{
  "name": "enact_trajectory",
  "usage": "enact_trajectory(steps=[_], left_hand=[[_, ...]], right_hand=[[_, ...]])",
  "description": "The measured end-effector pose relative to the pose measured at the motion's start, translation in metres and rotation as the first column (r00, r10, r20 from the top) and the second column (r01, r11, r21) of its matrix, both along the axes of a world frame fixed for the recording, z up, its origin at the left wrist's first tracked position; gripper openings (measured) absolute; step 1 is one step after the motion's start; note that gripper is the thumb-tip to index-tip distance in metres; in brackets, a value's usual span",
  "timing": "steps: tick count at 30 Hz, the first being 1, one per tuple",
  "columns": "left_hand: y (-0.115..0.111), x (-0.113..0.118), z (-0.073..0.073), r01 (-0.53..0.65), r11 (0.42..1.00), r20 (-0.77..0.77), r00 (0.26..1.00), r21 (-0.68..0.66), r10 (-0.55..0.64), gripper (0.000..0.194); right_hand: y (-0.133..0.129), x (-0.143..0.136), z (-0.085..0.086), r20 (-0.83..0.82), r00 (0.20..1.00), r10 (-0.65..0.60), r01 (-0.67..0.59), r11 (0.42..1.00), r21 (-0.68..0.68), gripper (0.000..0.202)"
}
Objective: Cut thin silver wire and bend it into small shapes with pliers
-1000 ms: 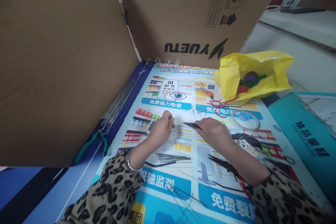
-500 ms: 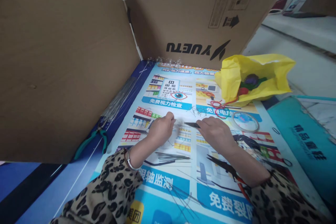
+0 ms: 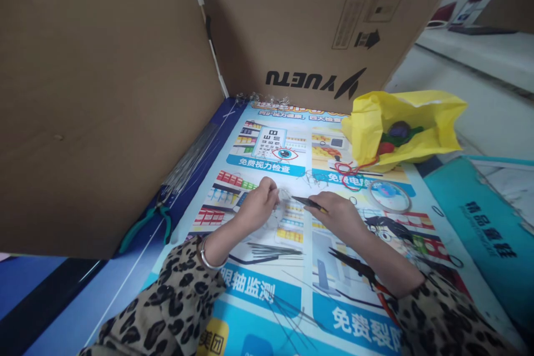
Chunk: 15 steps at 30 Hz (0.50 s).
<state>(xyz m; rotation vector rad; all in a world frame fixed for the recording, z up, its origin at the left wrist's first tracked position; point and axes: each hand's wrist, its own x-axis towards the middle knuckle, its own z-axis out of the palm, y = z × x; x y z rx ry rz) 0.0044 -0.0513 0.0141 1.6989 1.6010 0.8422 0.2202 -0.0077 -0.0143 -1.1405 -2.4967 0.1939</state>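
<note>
My left hand (image 3: 259,203) is closed in a pinch on a thin wire piece (image 3: 285,193), whose fine loops show just right of the fingertips. My right hand (image 3: 336,212) is wrapped round a dark-tipped tool (image 3: 308,202), probably pliers, its tip pointing left at the wire piece. A small gap parts the two hands. Below my right hand lie dark-bladed scissors (image 3: 352,260) with orange-red handles, partly under the forearm. Short dark wires (image 3: 275,251) rest on the printed poster (image 3: 306,222) below my left hand, with thinner wires (image 3: 287,317) nearer to me.
Cardboard walls (image 3: 104,94) stand left and behind. Teal-handled pliers (image 3: 146,222) lie near a wire bundle (image 3: 192,158) at the left. On the right are a yellow bag (image 3: 434,122), a tape roll (image 3: 390,196), red cord (image 3: 348,169) and a teal box (image 3: 484,228).
The tool in my right hand has turned slightly, showing more of its length and a yellow part. My right hand has shifted slightly down and left.
</note>
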Motion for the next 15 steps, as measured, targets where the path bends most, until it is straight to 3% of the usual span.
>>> enact_trajectory(steps=[4,8,11,15], left_hand=[[0.0005,0.0024,0.0010,0.008,0.997,0.260,0.965,-0.073,0.011,0.011],[-0.0008,0.0062,0.0014,0.057,0.967,0.527,0.846,-0.247,0.085,0.012],[-0.0018,0.0076,0.0013,0.069,0.954,0.597,0.793,-0.291,0.125,0.015],[-0.0015,0.0075,0.0012,0.055,0.960,0.587,0.801,-0.274,0.121,0.016]], right_hand=[[-0.0005,-0.0016,0.0027,-0.050,0.999,-0.008,0.004,0.997,-0.072,0.024],[-0.0015,-0.0022,0.0032,-0.104,0.994,-0.016,0.007,0.996,-0.087,0.023],[-0.0020,-0.0020,0.0032,-0.100,0.995,-0.003,-0.007,0.995,-0.100,0.023],[-0.0005,-0.0008,0.0015,-0.113,0.994,0.008,-0.018,0.996,-0.089,0.023]])
